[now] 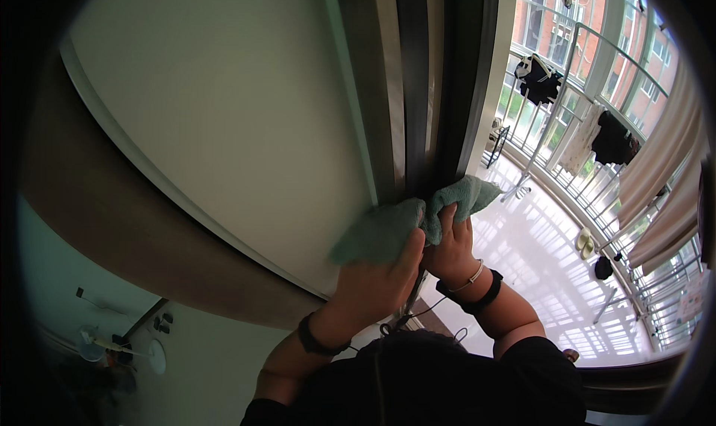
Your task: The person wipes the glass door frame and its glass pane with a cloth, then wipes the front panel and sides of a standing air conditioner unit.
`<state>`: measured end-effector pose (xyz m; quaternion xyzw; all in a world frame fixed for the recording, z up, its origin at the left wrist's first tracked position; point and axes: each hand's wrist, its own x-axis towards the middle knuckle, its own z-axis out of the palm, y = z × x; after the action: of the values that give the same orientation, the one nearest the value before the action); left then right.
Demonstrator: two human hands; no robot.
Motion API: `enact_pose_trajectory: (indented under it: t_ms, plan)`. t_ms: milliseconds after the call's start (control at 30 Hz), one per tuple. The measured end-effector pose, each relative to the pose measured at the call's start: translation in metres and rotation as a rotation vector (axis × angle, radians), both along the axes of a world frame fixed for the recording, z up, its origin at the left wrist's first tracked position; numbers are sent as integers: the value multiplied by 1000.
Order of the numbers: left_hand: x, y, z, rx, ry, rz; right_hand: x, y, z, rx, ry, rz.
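A green terry cloth [380, 233] spans both hands, bunched between them, and lies against a dark door or window frame [414, 90] and the pale panel [240, 118] beside it. My left hand [383, 283] presses the cloth's left part, its thumb upward and its fingers mostly hidden from the camera; the cloth's left edge is blurred. Close by on the right, my right hand [452, 244] grips the other part of the cloth against the frame's edge, fingers pointing up. Dark bands circle both wrists, and a thin bracelet is on the right one.
At the right, a bright tiled floor [503, 258] runs to a barred window wall. A metal drying rack [568, 79], hanging clothes, beige curtains [660, 169] and pale shoes [584, 244] are there. At the lower left, a fan-like object [158, 356] stands in a dim room.
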<state>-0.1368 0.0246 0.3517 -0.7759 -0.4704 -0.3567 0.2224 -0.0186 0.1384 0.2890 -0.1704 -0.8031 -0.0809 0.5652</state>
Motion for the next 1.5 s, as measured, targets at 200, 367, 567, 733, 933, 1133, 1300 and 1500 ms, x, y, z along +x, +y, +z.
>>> enact_pose_trajectory:
  t_ms: [200, 367, 567, 733, 933, 1133, 1300, 1500]
  plan:
    - [9, -4, 57, 15, -127, -76, 2, 5, 131, 116, 34, 12]
    - [9, -17, 55, -55, -217, -34, 3, 5, 180, 29, 53, 216]
    - [13, -13, 52, 49, -207, 2, 7, 6, 108, 84, -36, -3]
    - [9, -26, 49, -31, -219, -60, -8, -3, -4, -144, 86, 41]
    - [6, -27, 36, -101, -222, -57, -16, -19, -29, -164, 245, 43]
    - [3, -29, 27, -112, -186, -36, 2, -6, -40, -141, 57, 57]
    - [-3, -32, 18, -148, -149, -16, 6, -8, 2, -172, 29, 102]
    - [-1, -24, 13, -137, -131, -68, 6, 9, 41, -470, 99, 374]
